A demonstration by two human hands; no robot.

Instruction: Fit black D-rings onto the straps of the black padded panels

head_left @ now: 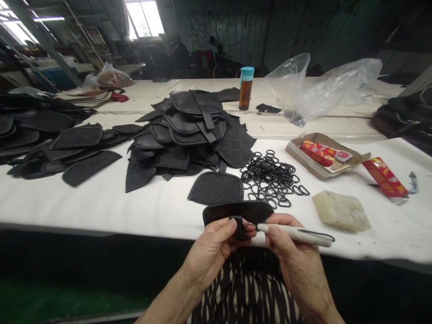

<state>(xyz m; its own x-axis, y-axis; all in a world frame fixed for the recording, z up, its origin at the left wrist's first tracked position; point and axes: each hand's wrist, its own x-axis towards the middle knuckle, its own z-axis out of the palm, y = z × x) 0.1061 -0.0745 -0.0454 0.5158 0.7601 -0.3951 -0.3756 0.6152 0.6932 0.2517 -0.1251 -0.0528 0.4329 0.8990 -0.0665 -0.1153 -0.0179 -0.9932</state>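
My left hand (216,243) pinches the folded strap of a black leather flap piece (229,210) at the table's front edge. In my right hand (293,247) is an awl (293,233) with an off-white handle and a dark line along it. Its thin metal point is directed left and meets the strap fold; how far it goes in cannot be seen. Just beyond my hands lies another black flap (216,186), beside a heap of black metal D-rings (270,173).
A large pile of black flaps (189,130) stands behind, with more at the left (77,137). To the right are a yellowish block (341,210), a cardboard tray (302,162) with red packets and a loose red packet (384,177). Farther back stand a bottle (246,92) and plastic bags (340,87).
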